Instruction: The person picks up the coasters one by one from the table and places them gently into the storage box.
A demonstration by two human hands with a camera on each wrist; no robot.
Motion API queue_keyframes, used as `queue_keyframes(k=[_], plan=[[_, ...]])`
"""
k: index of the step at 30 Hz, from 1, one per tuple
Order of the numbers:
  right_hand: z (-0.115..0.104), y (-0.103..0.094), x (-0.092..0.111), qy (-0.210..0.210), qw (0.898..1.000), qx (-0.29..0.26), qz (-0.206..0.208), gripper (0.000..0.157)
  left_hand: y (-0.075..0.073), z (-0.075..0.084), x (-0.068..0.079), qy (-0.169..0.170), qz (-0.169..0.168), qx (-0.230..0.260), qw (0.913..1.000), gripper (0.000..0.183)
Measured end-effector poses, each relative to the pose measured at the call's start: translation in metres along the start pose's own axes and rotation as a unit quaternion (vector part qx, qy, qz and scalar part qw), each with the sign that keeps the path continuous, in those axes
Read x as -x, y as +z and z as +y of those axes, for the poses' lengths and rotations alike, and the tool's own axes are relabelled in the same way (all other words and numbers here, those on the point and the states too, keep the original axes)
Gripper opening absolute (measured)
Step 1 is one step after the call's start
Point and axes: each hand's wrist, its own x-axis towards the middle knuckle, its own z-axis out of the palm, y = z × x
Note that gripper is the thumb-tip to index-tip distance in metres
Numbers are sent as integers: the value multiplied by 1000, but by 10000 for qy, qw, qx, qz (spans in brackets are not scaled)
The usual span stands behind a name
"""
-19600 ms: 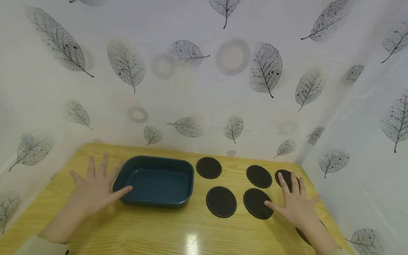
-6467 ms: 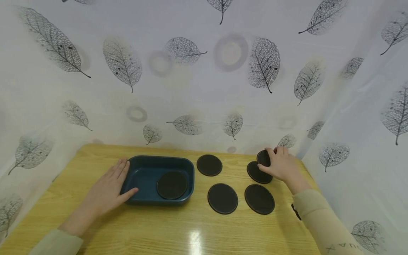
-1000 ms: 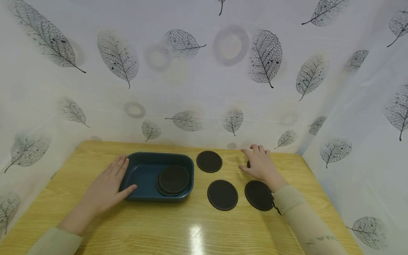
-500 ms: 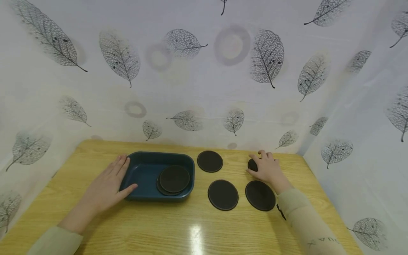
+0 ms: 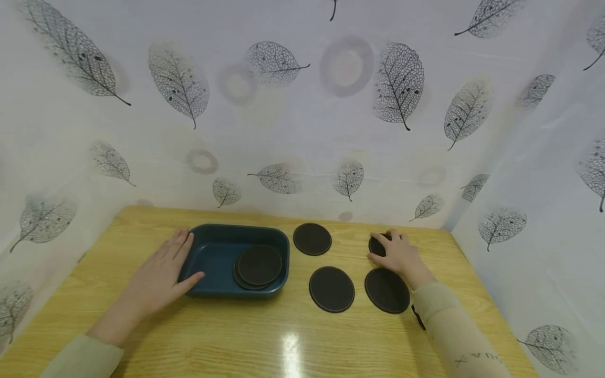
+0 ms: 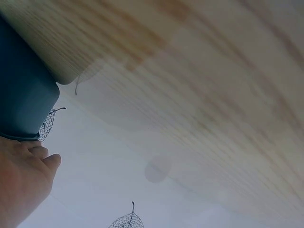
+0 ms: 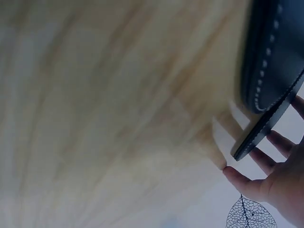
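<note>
A dark blue rectangular tray (image 5: 203,294) stands on the table's left side, with two round black coasters (image 5: 259,265) stacked inside at its right end. My left hand (image 5: 158,273) rests at the tray's left side, fingers straight along the rim and thumb reaching over the near corner. At the back right, my right hand (image 5: 399,256) holds a small black coaster (image 5: 376,245) by its edge, thumb on the near side and fingers on the far side. This stitched coaster (image 7: 266,127) lies flat, partly hidden by the hand. A larger coaster (image 5: 387,290) lies just in front.
Two more black coasters, one at the back (image 5: 312,239) and one nearer (image 5: 332,289), lie right of the tray on the yellow wooden table (image 5: 227,336). A white leaf-patterned curtain (image 5: 302,131) closes off the back and sides.
Earlier the tray held nothing; two coasters now lie in it, taken from the right. Over the last second my right hand came down onto the back-right coaster. The left hand stays put.
</note>
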Motion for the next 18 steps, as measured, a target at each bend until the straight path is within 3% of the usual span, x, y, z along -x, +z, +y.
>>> queue_keyframes(k=[18], plan=[[2, 7, -4, -22, 9992, -292, 288, 68, 3, -2, 0, 10, 30, -22, 10000, 96]])
